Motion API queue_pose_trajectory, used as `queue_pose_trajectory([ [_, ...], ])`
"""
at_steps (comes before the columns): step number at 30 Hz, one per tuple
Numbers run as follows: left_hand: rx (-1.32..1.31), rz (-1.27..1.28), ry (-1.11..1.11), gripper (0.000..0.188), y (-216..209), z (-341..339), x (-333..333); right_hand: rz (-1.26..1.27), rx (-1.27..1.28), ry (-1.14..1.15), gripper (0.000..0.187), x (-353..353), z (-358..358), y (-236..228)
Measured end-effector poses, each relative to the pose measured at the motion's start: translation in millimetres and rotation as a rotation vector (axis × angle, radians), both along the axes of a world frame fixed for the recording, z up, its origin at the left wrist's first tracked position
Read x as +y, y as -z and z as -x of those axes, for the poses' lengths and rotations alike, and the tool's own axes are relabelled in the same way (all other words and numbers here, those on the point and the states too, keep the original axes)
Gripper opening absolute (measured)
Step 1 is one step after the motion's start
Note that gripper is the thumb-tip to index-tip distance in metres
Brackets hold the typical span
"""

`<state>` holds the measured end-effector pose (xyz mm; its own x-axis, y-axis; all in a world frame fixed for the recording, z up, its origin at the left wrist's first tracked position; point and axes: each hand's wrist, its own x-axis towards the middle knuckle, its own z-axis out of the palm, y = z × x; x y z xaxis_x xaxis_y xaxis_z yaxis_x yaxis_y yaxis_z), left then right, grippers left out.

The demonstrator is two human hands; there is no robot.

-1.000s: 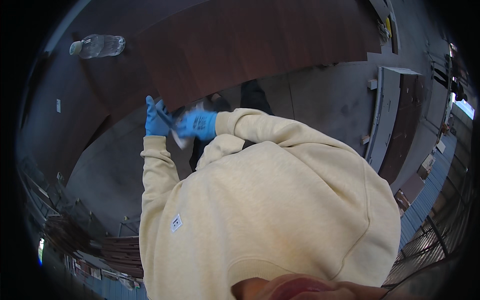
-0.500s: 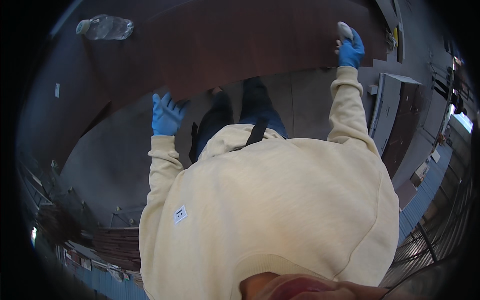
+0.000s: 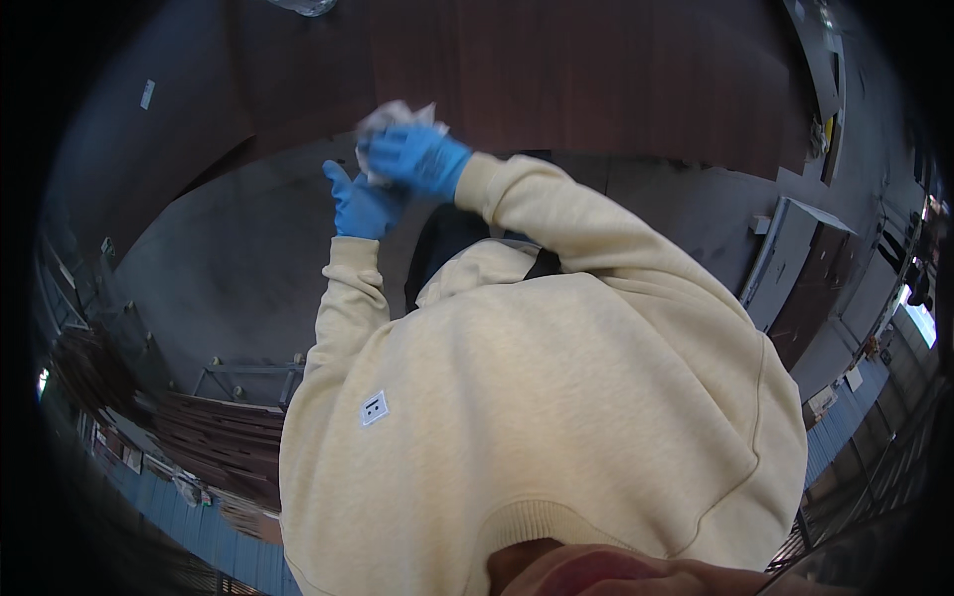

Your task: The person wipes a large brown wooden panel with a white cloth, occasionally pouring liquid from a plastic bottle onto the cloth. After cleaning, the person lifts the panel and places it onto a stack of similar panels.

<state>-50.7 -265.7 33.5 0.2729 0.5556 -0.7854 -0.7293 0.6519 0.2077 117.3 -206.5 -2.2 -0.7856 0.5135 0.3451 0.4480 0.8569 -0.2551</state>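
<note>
My right hand (image 3: pixel 425 159), in a blue glove, is closed on a crumpled whitish rag (image 3: pixel 397 114) and is slightly blurred by motion. Right below it is my left hand (image 3: pixel 364 207), also blue-gloved, its thumb stretched out to the side. The left fingers are partly hidden behind the right hand and the rag; I cannot tell whether they touch the rag. Both hands are at the near edge of a broad dark brown panel (image 3: pixel 596 79).
A clear plastic bottle (image 3: pixel 306 5) is cut off by the top edge. At the right stands a white-edged cabinet-like piece (image 3: pixel 775 253). A stack of brown boards (image 3: pixel 219 437) and a metal frame (image 3: pixel 248 368) are at the lower left. Grey floor (image 3: pixel 238 268) shows below the panel.
My right hand has swung from the far right across to my left hand, bringing the rag. The view has shifted, so the bottle now sits at the top edge.
</note>
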Motion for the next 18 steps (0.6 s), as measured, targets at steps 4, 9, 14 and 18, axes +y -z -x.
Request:
queue_pose_trajectory([
  [4,0.020,0.051,-0.098,0.108,22.1,21.3,-29.9,0.798,0.068,0.021,0.039,-25.0,-18.4,-58.7],
  [9,-0.038,-0.086,-0.121,0.073,27.5,16.7,-26.5,0.601,0.496,0.255,0.036,12.8,-59.3,-86.6],
  [14,0.061,-0.311,-0.018,0.046,34.6,-1.5,-12.8,0.380,0.188,0.313,0.040,33.7,-30.8,-76.2],
  [18,0.236,-0.242,-0.039,0.038,45.4,-0.9,-13.1,0.126,-0.153,0.026,0.050,16.3,-13.2,-37.0],
])
